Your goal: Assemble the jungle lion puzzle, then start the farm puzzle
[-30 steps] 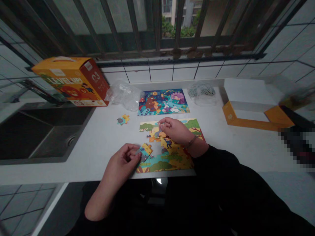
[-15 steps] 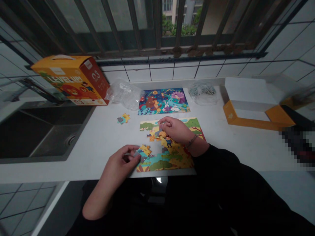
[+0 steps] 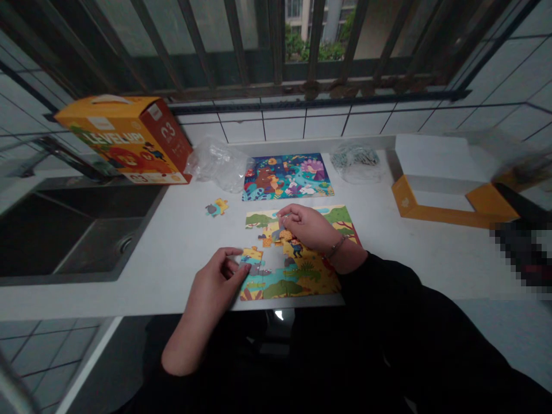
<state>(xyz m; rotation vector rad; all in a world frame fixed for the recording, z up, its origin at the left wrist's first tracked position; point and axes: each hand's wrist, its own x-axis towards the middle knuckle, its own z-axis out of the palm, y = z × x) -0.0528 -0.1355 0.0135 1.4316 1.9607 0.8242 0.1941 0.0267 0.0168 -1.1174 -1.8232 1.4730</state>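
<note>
Yellow-and-blue cardboard jigsaw piece [image 3: 252, 256] sits pinched in the left hand [image 3: 214, 283] against the part-built animal puzzle [image 3: 311, 277], lower centre of the frame; misaligned pressure could shift its neighbours. Right hand [image 3: 311, 231] curls over the puzzle, grip unclear.

The one view looks from head height, forward and down, close over the left hand [image 3: 218, 282] and right hand [image 3: 311, 230]. Its wide field takes in the countertop [image 3: 414, 259] around them and, beyond them, the barred window [image 3: 276, 49].
</note>
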